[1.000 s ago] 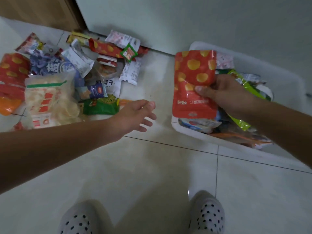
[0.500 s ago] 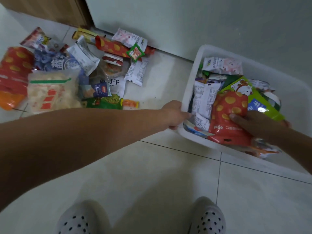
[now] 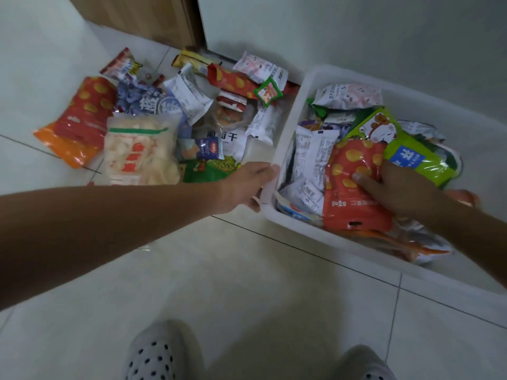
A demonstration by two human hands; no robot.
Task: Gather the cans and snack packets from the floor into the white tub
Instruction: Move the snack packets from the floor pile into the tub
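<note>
The white tub point(image 3: 288, 149) stands on the floor at the right, holding several snack packets. My left hand point(image 3: 247, 182) grips the tub's near left rim. My right hand point(image 3: 397, 187) rests flat on a red packet with yellow dots point(image 3: 351, 193) that lies inside the tub, fingers spread over it. A green packet point(image 3: 417, 157) and white packets point(image 3: 310, 152) lie around it in the tub. To the left a pile of packets covers the floor, among them a clear bag of pale crackers point(image 3: 140, 152) and a red-orange bag point(image 3: 79, 119). No cans show.
A white wall runs behind the tub, and a wooden door frame point(image 3: 153, 20) stands at the back left. My two spotted slippers point(image 3: 156, 355) are at the bottom edge. Pale floor tiles lie between my feet and the pile.
My right hand lowered the red packet from the air into the tub. My left hand moved right from above the floor and took hold of the tub's rim.
</note>
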